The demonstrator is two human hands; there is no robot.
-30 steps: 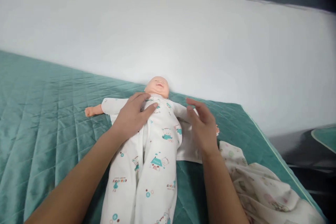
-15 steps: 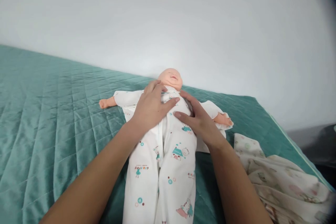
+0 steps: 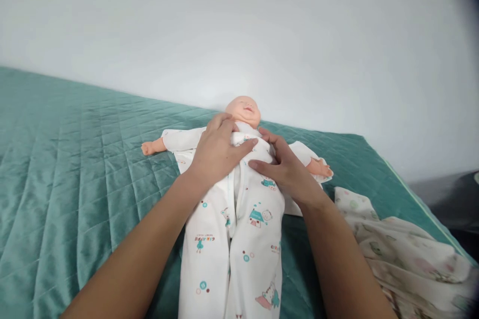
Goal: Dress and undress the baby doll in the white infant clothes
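Note:
A baby doll (image 3: 243, 108) lies on its back on a teal quilted mattress (image 3: 75, 159), dressed in a white printed romper (image 3: 239, 229). My left hand (image 3: 219, 152) lies flat on the doll's chest, fingers stretched out toward the neck. My right hand (image 3: 286, 169) rests on the chest beside it, fingers extended and touching the romper's front opening. The doll's bare hands stick out at each side from the sleeves.
A crumpled pale printed cloth (image 3: 404, 254) lies on the mattress at the right, near its edge. A white wall (image 3: 239, 25) runs behind the mattress. Dark floor (image 3: 449, 199) shows beyond the right edge.
My right hand came in from the doll's right arm onto its chest, next to my left hand. The view shifted so the doll sits more to the right.

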